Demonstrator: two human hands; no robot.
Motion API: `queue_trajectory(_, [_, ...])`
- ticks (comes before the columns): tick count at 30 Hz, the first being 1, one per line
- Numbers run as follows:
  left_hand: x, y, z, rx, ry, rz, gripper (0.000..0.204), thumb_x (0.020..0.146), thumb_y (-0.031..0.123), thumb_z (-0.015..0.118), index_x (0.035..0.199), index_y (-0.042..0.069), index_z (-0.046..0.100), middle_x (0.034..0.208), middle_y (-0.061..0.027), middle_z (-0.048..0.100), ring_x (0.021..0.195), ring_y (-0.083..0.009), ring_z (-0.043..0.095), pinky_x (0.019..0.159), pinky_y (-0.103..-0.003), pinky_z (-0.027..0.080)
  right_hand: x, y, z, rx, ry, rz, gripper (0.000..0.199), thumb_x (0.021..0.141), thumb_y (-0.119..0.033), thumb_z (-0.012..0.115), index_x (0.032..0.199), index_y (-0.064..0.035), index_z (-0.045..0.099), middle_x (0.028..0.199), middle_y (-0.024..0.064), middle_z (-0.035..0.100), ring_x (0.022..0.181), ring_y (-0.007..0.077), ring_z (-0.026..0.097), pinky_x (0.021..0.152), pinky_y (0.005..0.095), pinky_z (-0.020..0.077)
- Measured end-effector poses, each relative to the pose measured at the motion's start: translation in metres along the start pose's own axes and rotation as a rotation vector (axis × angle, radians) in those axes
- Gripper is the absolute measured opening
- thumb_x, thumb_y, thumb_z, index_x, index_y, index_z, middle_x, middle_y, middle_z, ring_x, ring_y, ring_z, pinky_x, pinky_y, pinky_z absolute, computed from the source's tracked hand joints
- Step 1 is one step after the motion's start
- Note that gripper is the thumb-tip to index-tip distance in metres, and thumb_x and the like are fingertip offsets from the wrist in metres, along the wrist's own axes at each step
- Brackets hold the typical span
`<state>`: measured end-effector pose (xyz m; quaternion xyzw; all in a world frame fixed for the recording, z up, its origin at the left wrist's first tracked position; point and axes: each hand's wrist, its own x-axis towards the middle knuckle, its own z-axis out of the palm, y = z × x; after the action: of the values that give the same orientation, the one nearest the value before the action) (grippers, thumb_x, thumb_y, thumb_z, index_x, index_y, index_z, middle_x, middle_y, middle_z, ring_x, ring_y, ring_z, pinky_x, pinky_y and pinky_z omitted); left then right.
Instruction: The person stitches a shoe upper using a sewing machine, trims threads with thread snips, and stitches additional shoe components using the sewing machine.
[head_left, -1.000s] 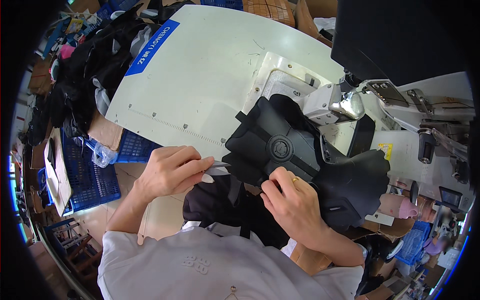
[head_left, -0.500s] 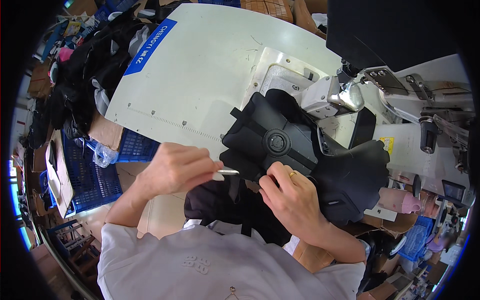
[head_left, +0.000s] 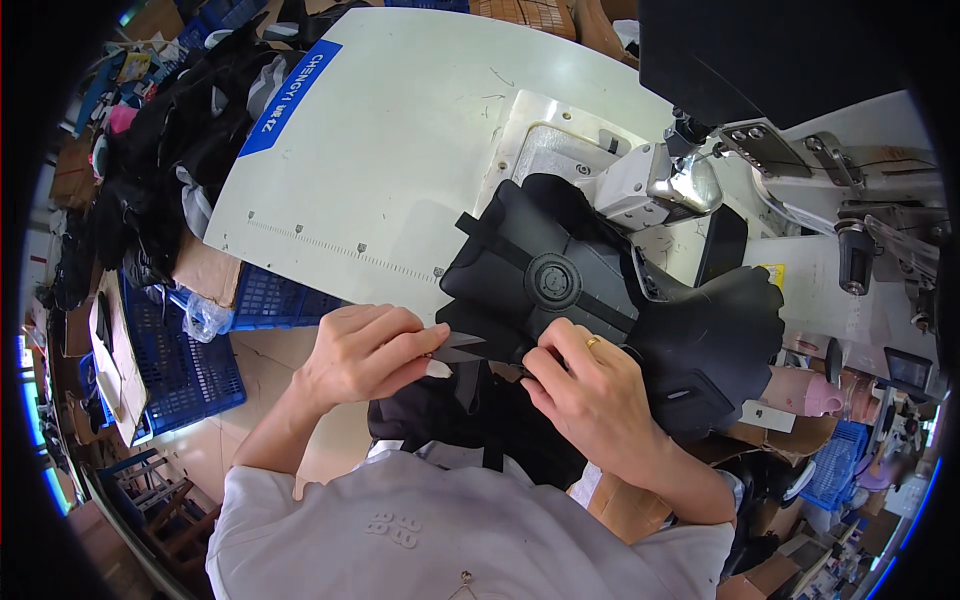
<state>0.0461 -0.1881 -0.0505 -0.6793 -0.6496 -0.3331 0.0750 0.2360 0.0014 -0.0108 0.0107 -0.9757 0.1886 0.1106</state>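
A black padded fabric piece (head_left: pixel 560 270) with straps and a round centre patch lies over the front edge of the white sewing table (head_left: pixel 400 150). My left hand (head_left: pixel 365 350) holds small metal thread snips (head_left: pixel 458 350), their blades pointing right at the piece's lower edge. My right hand (head_left: pixel 590 395), a ring on one finger, pinches that same lower edge just right of the blades. More black fabric (head_left: pixel 470 420) hangs down below the hands into my lap.
The sewing machine head (head_left: pixel 670 180) stands right behind the piece, more machine parts to the right. Black fabric is piled (head_left: pixel 160 160) at far left above blue plastic crates (head_left: pixel 190 350). A pink object (head_left: pixel 810 392) and boxes sit at lower right.
The black piece has shifted slightly toward me, and the snips have closed in on its lower edge. Both hands stay at that edge.
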Motion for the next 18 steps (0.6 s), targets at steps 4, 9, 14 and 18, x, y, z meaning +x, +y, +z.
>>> queue_trajectory(4, [0.007, 0.000, -0.013, 0.030, -0.040, -0.002, 0.028, 0.068, 0.009, 0.077, 0.094, 0.007, 0.068, 0.071, -0.0020, 0.056, 0.055, -0.0168, 0.057, 0.045, -0.029, 0.043, -0.001, 0.003, 0.006, -0.027, 0.045, -0.037, 0.011, 0.074, 0.001, 0.064, 0.080, -0.0028, 0.056, 0.083, 0.0065, 0.041, 0.069, 0.0160, 0.048, 0.058, 0.0285, 0.0400])
queue_trajectory(9, [0.014, 0.000, -0.033, 0.012, -0.087, -0.122, 0.023, 0.070, 0.008, 0.077, 0.091, 0.005, 0.067, 0.068, -0.0032, 0.055, 0.054, -0.0180, 0.056, 0.045, -0.030, 0.043, -0.002, 0.002, 0.006, -0.035, 0.052, -0.036, 0.010, 0.075, 0.001, 0.064, 0.080, -0.0027, 0.056, 0.083, 0.0066, 0.041, 0.070, 0.0158, 0.048, 0.058, 0.0283, 0.0400])
queue_trajectory(14, [0.024, 0.005, -0.023, -0.015, -0.184, -0.039, 0.022, 0.070, 0.010, 0.077, 0.090, 0.005, 0.068, 0.068, -0.0036, 0.055, 0.055, -0.0194, 0.057, 0.048, -0.031, 0.044, -0.001, 0.002, 0.007, -0.025, 0.034, -0.041, 0.010, 0.075, 0.001, 0.063, 0.080, -0.0027, 0.056, 0.083, 0.0067, 0.042, 0.070, 0.0158, 0.049, 0.059, 0.0283, 0.0401])
queue_trajectory(18, [0.020, -0.009, -0.034, -0.052, -0.163, -0.051, 0.024, 0.069, 0.012, 0.077, 0.091, 0.006, 0.069, 0.070, -0.0034, 0.056, 0.056, -0.0187, 0.058, 0.048, -0.030, 0.044, -0.002, 0.004, 0.006, -0.030, 0.050, -0.038, 0.012, 0.072, -0.001, 0.064, 0.079, -0.0030, 0.055, 0.085, 0.0070, 0.043, 0.071, 0.0163, 0.049, 0.059, 0.0288, 0.0403])
